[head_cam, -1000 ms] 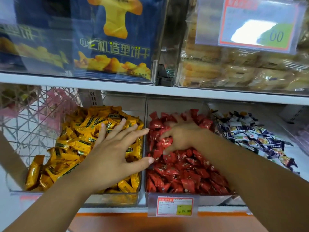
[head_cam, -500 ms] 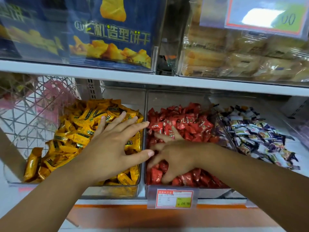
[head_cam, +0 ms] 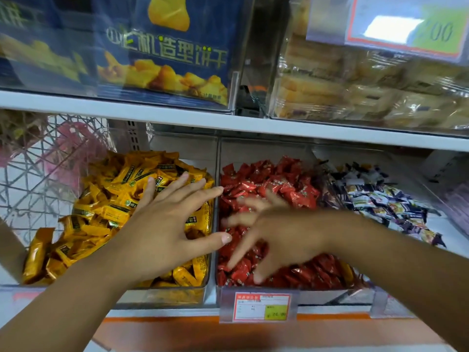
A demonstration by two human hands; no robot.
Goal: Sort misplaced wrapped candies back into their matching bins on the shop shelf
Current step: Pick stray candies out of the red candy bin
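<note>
Raking: right hand [head_cam: 279, 240], fingers spread, gripping nothing, on red candies [head_cam: 274, 184].
Left hand [head_cam: 165, 224]: flat on yellow candies [head_cam: 114, 199], fingers straight.
Stray: perhaps yellow wrapper [head_cam: 346, 271], 4 o'clock from right hand, nearer it.

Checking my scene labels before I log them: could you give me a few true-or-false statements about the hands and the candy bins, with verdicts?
1. The left hand lies spread, fingers straight, over the yellow candies. True.
2. The right hand reaches into the yellow candies. False: it is over the red candies.
3. A price tag hangs on the front of the red candies' bin. True.
4. The red candies lie left of the yellow ones. False: they lie to the right.
</note>
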